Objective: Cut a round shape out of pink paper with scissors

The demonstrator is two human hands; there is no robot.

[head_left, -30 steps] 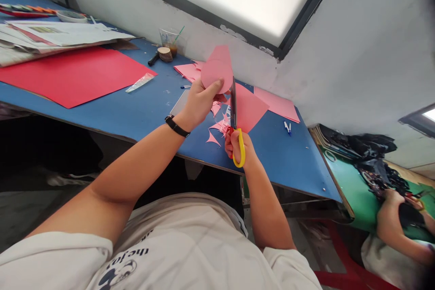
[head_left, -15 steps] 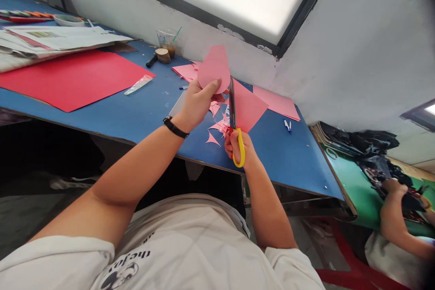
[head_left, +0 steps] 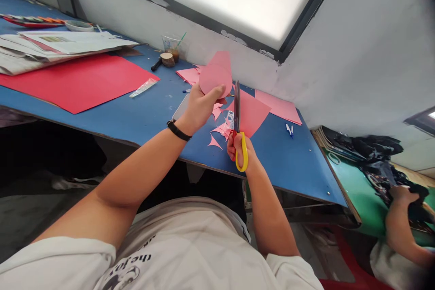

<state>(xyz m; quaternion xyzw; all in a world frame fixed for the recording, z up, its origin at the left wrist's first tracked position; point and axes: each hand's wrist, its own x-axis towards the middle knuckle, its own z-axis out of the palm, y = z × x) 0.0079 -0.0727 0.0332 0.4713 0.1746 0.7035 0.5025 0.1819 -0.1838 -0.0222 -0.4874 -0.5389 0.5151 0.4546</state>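
Note:
My left hand (head_left: 204,102) pinches a piece of pink paper (head_left: 215,77) with a rounded near end and a longer strip behind it. In my right hand (head_left: 243,149) are scissors (head_left: 237,111) with one yellow and one red handle, blades pointing away from me. The blades look nearly closed and stand just right of the pink paper, seemingly apart from it. Pink scraps (head_left: 215,142) lie on the table below my hands. A larger pink sheet (head_left: 254,111) lies behind the scissors.
Red paper (head_left: 78,88) and newspapers (head_left: 61,41) cover the left of the blue table (head_left: 163,118). A plastic cup (head_left: 171,44) stands near the wall. Folded pink paper (head_left: 278,105) and a blue-and-white pen (head_left: 289,130) are right. A co-worker's hand (head_left: 403,194) is over the green table.
The scissors have shifted slightly away from the edge of the pink paper, and the paper's rounded end is a little rotated. The whole view has moved slightly.

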